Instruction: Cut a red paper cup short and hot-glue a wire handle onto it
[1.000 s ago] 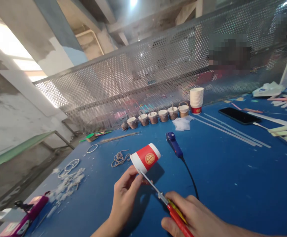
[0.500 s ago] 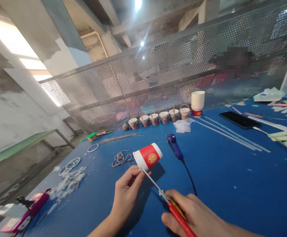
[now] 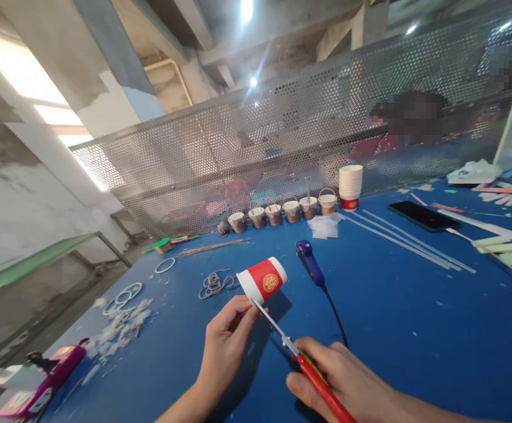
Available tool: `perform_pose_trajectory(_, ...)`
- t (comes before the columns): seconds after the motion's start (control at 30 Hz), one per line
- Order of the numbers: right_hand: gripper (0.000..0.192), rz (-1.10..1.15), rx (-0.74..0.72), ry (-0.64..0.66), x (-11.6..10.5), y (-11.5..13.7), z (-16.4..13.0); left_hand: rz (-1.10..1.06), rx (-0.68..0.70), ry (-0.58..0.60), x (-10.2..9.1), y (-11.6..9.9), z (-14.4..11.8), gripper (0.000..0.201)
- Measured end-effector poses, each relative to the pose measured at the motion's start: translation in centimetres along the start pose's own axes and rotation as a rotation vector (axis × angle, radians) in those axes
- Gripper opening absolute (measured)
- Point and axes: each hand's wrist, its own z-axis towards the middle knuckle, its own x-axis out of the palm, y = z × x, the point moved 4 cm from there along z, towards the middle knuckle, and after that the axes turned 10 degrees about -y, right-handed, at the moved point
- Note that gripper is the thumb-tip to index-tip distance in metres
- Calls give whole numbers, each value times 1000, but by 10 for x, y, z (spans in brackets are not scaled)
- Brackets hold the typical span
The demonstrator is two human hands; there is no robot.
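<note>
Paper cup point(image 3: 262, 280)'s tipped sideways, long axis roughly 8-to-2, mouth at 8. Rim's pinched by the left hand point(image 3: 227, 338), the nearer one, from about 7 o'clock. Red-handled scissors point(image 3: 288, 343) are gripped in the right hand point(image 3: 333, 373), blades pointed 10-ish at the rim.

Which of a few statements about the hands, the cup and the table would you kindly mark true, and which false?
1. The left hand holds a red-and-white cup. True.
2. The right hand grips red-handled scissors. True.
3. The red-and-white cup stands upright. False: it is held tipped on its side.
4. A dark phone lies on the blue table. True.
5. The cup stack is left of the row of brown-wrapped cups. False: the cup stack stands at the right end of the row of brown-wrapped cups.
</note>
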Motion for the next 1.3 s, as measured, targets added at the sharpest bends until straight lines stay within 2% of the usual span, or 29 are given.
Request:
perform_pose_trajectory(0.27, 29, -23, -33, -38, 4, -6, 3, 9, -14, 3, -1, -2, 0, 19)
perform_pose_trajectory(0.63, 36, 135, -33, 10, 8, -11, 5, 47, -13, -3, 2, -3, -1, 23)
perform_pose_trajectory(0.77, 39, 219, -7, 47, 5, -7, 0, 90, 51, -60, -2, -5, 2, 21)
perform_pose_trajectory(0.97, 39, 351, 63, 147, 3, -4, -10, 165, 129, -251, -21, -8, 13, 17)
perform_pose_trajectory(1.03, 31, 313, 42, 129, 1, -5, -9, 198, 164, -223, -24, -10, 17, 17)
perform_pose_trajectory(1.13, 14, 247, 8, -16, -11, -9, -3, 193, 178, -104, -26, -15, 23, 19)
perform_pose_trajectory(1.17, 16, 250, 5, -79, -17, -10, -1, 187, 169, -49, -26, -16, 24, 19)
perform_pose_trajectory(1.3, 45, 302, -36, -312, -37, -13, 10, 185, 165, 226, -20, -24, 23, 21)
